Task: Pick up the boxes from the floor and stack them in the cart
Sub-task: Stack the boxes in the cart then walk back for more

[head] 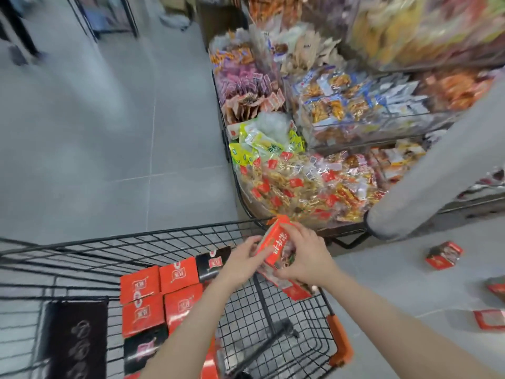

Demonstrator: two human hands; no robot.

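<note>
Both hands on one red box, held right above the cart at its far right corner. Right hand wraps the box from the right with fingers curled over the printed face; left hand pinches its left edge. More red packaging shows under the right hand, so we may be holding more than one box, but the blur hides it.

Inside the cart, left of the held box, red and black boxes lie flat in tight rows, touching. The mesh floor under the held box is bare.

Still to fetch: loose red boxes on the floor, right of the cart, well apart from each other. A grey sleeve of another person hangs beyond the cart's right side, over the snack bins.

Risks as we see them:
- box is tilted and above the rim; let go early and it tips outside the cart or lands on edge against the mesh
- if there's a second box under the right hand, the grip looks partial, so it could slip out
- dropping it on the rows would knock the stacked boxes out of line
- the other person is close to the floor boxes; we could collide on the next reach
</note>
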